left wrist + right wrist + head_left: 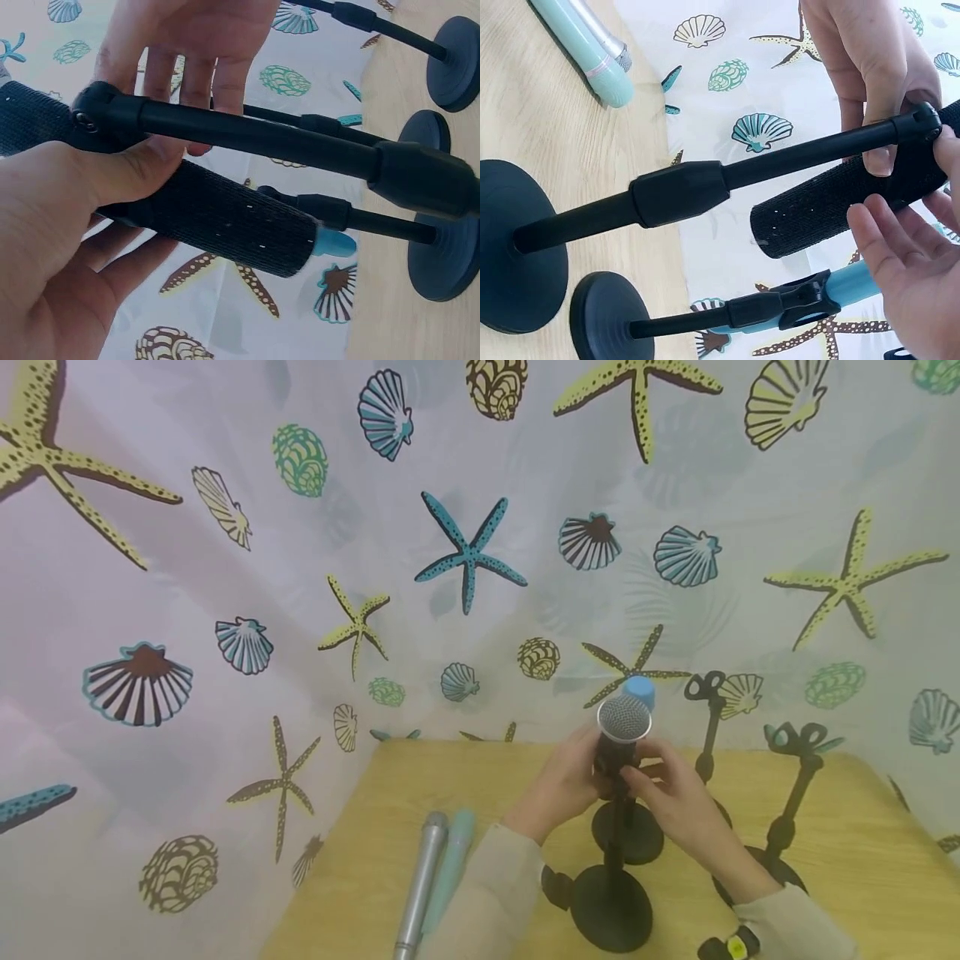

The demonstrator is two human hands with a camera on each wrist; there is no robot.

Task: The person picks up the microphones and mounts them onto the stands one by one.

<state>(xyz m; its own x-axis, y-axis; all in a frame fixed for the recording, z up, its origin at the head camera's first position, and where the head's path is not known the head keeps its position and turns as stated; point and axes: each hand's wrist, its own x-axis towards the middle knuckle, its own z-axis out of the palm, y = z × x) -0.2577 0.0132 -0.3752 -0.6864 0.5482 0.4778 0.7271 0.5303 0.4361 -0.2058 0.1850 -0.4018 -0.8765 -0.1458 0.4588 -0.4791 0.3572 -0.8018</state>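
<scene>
A black microphone (625, 720) with a silver mesh head and sparkly handle tilts at the top of a black desk stand (612, 906). My left hand (82, 217) grips the handle beside the stand's hinged clip, thumb on the near side and fingers behind. At the clip, my right hand (919, 255) has its thumb at the hinge (928, 124) and its fingers extended along the other side of the handle. The clip itself is mostly hidden by the hands. Close behind, a light blue microphone (851, 285) sits in another stand (611, 319).
Two stands with bare clips (705, 685) (797, 739) rise at the right. A silver microphone (422, 881) and a mint green microphone (452, 864) lie side by side on the wooden table (337, 860), left of my forearms. A shell-patterned curtain (480, 635) hangs behind and beside it.
</scene>
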